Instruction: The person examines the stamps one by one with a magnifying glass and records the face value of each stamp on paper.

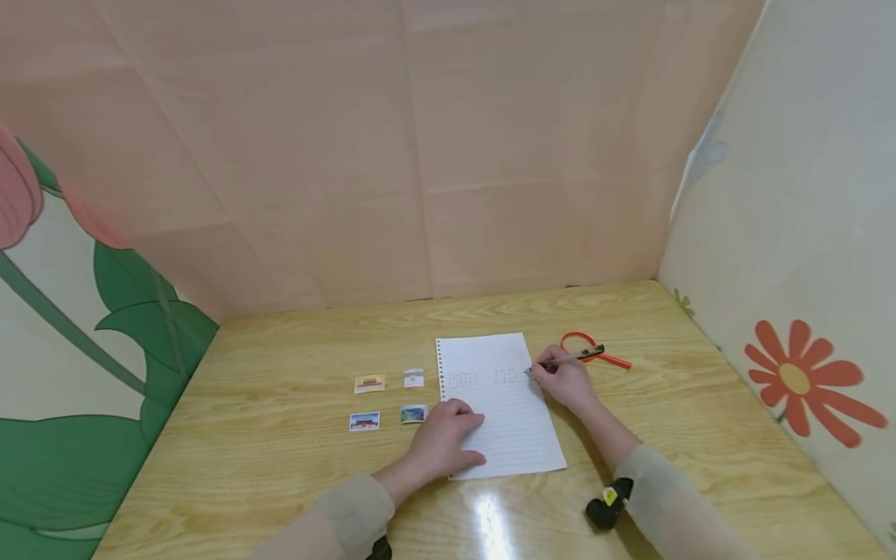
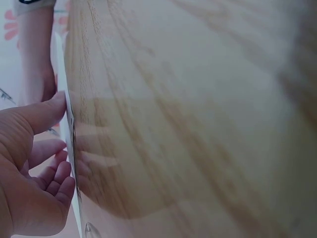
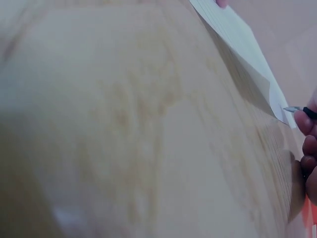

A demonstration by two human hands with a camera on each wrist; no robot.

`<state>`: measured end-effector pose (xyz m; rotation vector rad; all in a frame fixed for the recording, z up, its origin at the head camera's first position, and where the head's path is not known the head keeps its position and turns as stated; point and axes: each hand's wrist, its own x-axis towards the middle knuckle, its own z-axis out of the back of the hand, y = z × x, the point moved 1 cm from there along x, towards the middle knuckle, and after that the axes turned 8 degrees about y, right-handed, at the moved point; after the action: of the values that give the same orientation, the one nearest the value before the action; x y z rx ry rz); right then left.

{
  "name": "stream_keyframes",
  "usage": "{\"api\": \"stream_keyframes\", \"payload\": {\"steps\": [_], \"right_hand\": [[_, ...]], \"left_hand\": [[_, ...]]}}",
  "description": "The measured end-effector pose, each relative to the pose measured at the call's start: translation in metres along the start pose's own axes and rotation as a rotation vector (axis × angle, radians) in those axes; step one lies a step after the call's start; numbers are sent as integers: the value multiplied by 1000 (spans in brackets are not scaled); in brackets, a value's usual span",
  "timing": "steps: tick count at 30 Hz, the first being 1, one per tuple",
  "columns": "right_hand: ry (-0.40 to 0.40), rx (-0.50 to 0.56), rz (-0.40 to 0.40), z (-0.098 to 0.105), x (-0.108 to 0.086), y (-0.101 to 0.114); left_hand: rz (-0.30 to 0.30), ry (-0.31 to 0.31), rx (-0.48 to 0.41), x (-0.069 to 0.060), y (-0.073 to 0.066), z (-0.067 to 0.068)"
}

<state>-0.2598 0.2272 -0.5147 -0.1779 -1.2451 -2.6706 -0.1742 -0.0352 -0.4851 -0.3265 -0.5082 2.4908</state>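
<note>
Well, at the far left, big green leaves [image 1: 42, 467] and a pink tulip [image 1: 17, 190] decorate the wall beside the wood-grained bench [image 1: 266, 412], and a plain pinkish sheet [image 1: 315, 179] hangs along the back. Next come four small pictures lying flat in two rows of two: a yellowish one [image 1: 369, 383] at the back left, one with a blue sky [image 1: 364, 421] in front of it, a pale one [image 1: 414, 378] at the back right, and a green-and-blue one [image 1: 413, 414] in front of that, just beside the left hand [image 1: 441, 439]. That hand is loosely spread, thumb apart from the fingers, and rests on the near left part of the lined paper [image 1: 504, 435], over the edge with the punched holes. The paper lies on the bench between both hands, with faint, large characters across its upper half, too faint to read surely. At its right edge the right hand [image 1: 568, 383] pinches a dark pen [image 1: 588, 353], tilted, its tip at the paper. Just beyond that hand lies a red magnifying glass [image 1: 617, 362], partly behind the pen. Farthest right, an orange flower [image 1: 794, 379] marks the pale wall.
</note>
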Motion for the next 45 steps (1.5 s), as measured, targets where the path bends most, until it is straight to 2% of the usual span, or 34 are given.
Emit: {"api": "stream_keyframes", "payload": {"steps": [7,12,23,27,34,45], "right_hand": [[-18,49,-9,2,0,-2],[11,60,2,2,0,2],[47,27,26,0,-2,3],[82,56,30,-1,-4,3],[11,54,12,1,-3,2],[12,22,21,0,-1,2]], "left_hand": [[-16,-16,18,0,1,-1],[-39,-40,50,0,1,-1],[-17,-17,38,1,1,-2],[-12,-14,37,1,2,-2],[-25,-20,47,1,3,-2],[-27,-24,47,3,5,-5]]}}
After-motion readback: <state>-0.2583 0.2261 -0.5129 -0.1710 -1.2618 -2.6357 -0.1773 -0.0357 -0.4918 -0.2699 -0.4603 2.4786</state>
